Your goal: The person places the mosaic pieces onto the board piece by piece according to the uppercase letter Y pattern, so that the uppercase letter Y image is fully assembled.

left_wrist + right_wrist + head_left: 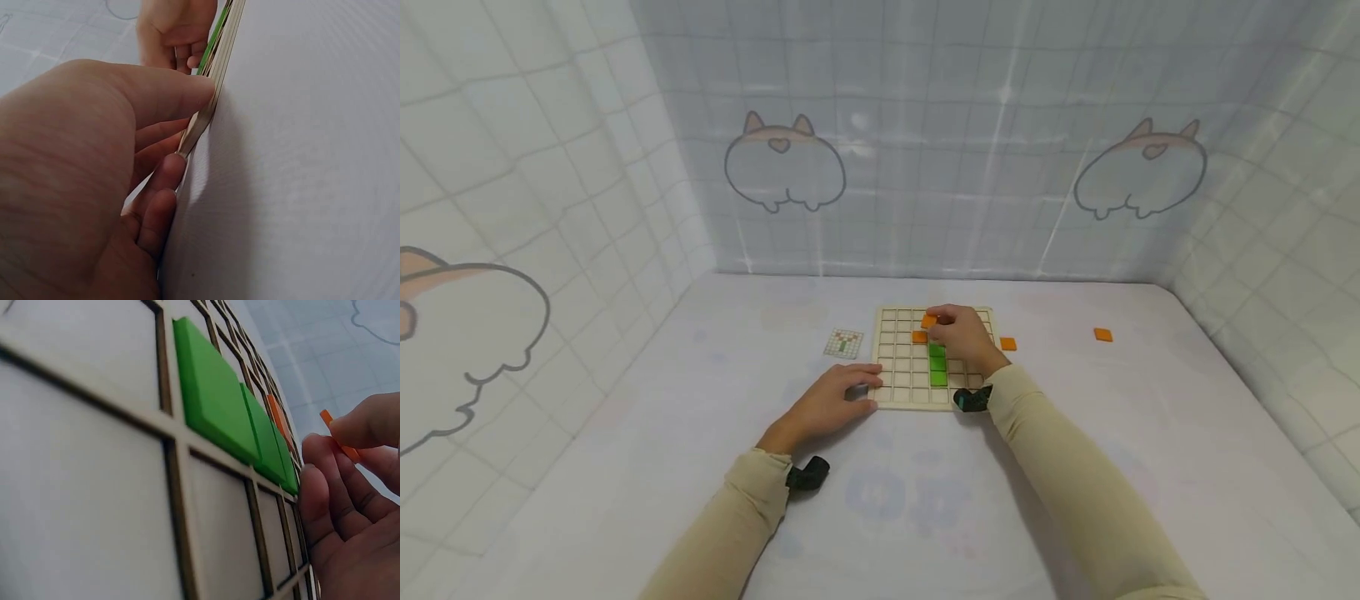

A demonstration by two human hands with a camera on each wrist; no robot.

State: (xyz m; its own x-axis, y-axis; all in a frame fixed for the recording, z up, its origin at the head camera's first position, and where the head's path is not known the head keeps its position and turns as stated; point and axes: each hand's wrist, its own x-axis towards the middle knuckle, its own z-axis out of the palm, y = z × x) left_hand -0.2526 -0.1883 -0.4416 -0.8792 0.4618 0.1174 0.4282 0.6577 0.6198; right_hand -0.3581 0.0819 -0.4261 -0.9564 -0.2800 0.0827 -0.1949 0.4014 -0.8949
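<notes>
A wooden grid board lies on the white surface, its cells framed by thin raised strips. Between thumb and fingers, my right hand pinches an orange square tile above the upper part of the board. That same tile shows edge-on in the right wrist view. Several green tiles form a column in the grid, and an orange tile sits in a cell to their upper left. My left hand rests at the board's left edge, where its thumb and fingers touch the rim.
Left of the board lies a small pattern card with a coloured grid design. One loose orange tile is beside the board's right edge, and another orange tile lies farther right. Patterned cloth walls enclose the back and sides.
</notes>
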